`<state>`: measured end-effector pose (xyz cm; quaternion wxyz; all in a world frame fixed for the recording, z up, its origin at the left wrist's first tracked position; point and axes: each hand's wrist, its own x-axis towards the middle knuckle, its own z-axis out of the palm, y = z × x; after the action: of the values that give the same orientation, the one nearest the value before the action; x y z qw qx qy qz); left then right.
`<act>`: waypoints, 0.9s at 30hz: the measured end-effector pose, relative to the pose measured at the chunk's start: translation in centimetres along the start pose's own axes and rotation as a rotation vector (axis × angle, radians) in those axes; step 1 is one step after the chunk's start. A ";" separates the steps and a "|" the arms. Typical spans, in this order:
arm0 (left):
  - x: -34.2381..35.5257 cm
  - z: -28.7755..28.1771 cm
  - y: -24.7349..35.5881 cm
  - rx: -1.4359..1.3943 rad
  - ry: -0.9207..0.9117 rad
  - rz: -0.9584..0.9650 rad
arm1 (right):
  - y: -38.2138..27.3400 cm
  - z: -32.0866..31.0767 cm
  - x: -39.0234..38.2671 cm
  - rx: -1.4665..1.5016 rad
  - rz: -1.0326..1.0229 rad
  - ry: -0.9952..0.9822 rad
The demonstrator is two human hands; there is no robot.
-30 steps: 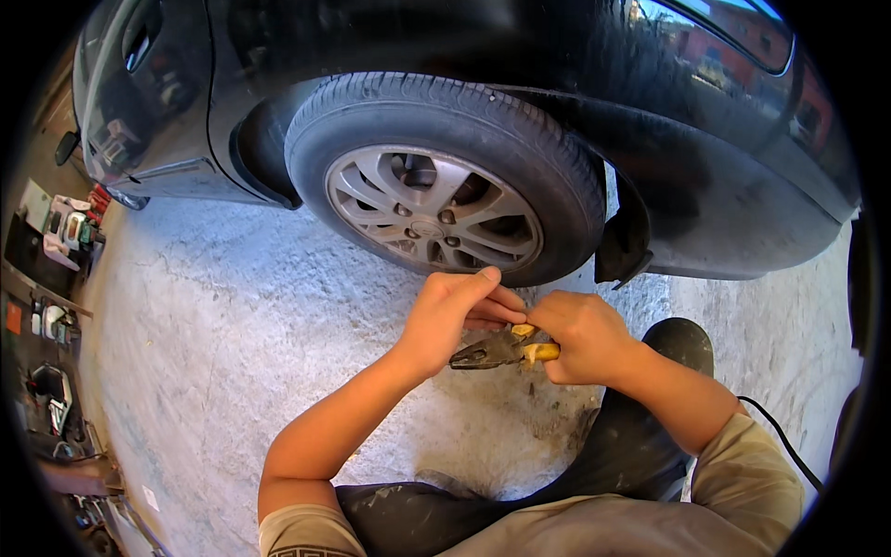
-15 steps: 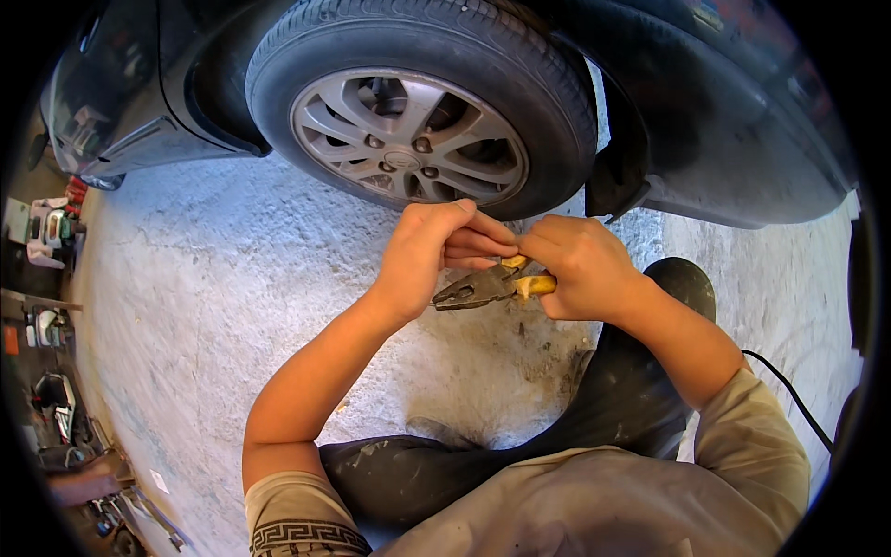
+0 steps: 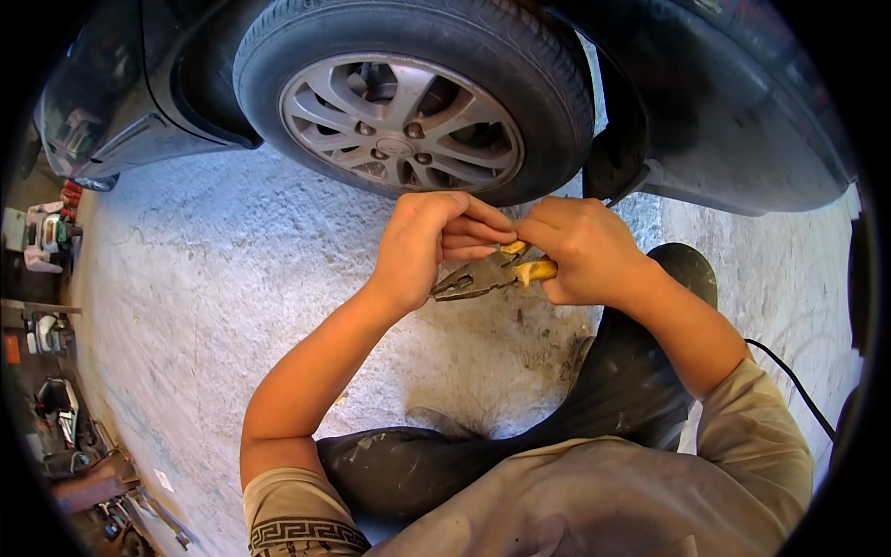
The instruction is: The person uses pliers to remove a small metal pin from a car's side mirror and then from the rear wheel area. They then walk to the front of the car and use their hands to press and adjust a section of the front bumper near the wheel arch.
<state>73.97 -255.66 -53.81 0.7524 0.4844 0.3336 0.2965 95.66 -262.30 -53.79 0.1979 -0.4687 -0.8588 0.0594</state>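
In my right hand (image 3: pixel 583 249) is a pair of pliers (image 3: pixel 475 277) with worn yellow grips, one of which sticks out below my fingers. The dark metal jaws point left, close beside the heel of my left hand (image 3: pixel 419 243). My left fingers are bent and held close together, their tips meeting my right thumb and forefinger above the pliers. Whatever lies between those fingertips is too small or hidden to make out. Just beyond both hands stands a car wheel (image 3: pixel 393 107) with a silver multi-spoke rim and black tyre.
Dark car body panels (image 3: pixel 742 121) flank the wheel on both sides. Below is a rough pale concrete floor (image 3: pixel 213 306). A black cable (image 3: pixel 789 385) runs along the right. Assorted tools and parts (image 3: pixel 60 408) lie along the left edge. My bent legs (image 3: pixel 408 469) are under my arms.
The whole view has shifted slightly, so the wheel sits a little higher and further left. Both hands keep nearly the same pose, with the pliers still in my right hand.
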 end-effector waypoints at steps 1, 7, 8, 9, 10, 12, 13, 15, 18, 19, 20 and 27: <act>0.2 -0.3 -0.1 0.036 -0.048 0.006 | -0.1 -0.1 0.1 -0.007 0.003 -0.016; 1.1 0.2 0.3 0.176 -0.147 -0.011 | -5.7 1.4 -0.7 0.435 -0.158 0.098; 1.7 -0.9 2.8 0.127 -0.031 0.001 | -5.2 0.9 -0.9 0.402 -0.141 0.128; 1.7 -2.2 4.6 0.080 0.103 0.014 | -4.1 -0.3 -0.9 0.380 -0.139 0.154; 1.7 -4.2 5.6 0.091 0.156 0.075 | -2.8 -1.7 -0.3 0.326 -0.166 0.196; 1.8 -7.2 5.6 0.098 0.220 0.148 | -1.3 -2.1 -0.9 0.201 -0.096 0.164; 1.4 -7.8 5.8 0.181 0.190 0.103 | -0.8 -2.0 -1.2 0.138 -0.053 0.146; 0.2 -7.9 5.5 0.332 0.123 0.007 | 0.0 -1.2 -1.0 0.104 -0.012 0.178; -0.9 -6.5 6.0 0.519 -0.052 -0.036 | 0.2 -0.5 0.0 0.058 0.053 0.198; -1.0 -5.9 5.9 0.533 -0.083 -0.035 | 0.0 -0.6 0.0 0.038 0.063 0.194; -1.1 -5.1 5.7 0.547 -0.116 -0.034 | -0.1 -0.7 0.0 0.018 0.073 0.192; -1.2 -5.2 5.1 0.581 -0.068 -0.003 | -0.8 -0.7 0.5 -0.133 0.159 0.194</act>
<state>68.51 -252.05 -50.44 0.5935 0.6886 0.3798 0.1712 95.11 -262.36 -52.74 0.2431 -0.5511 -0.7978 -0.0279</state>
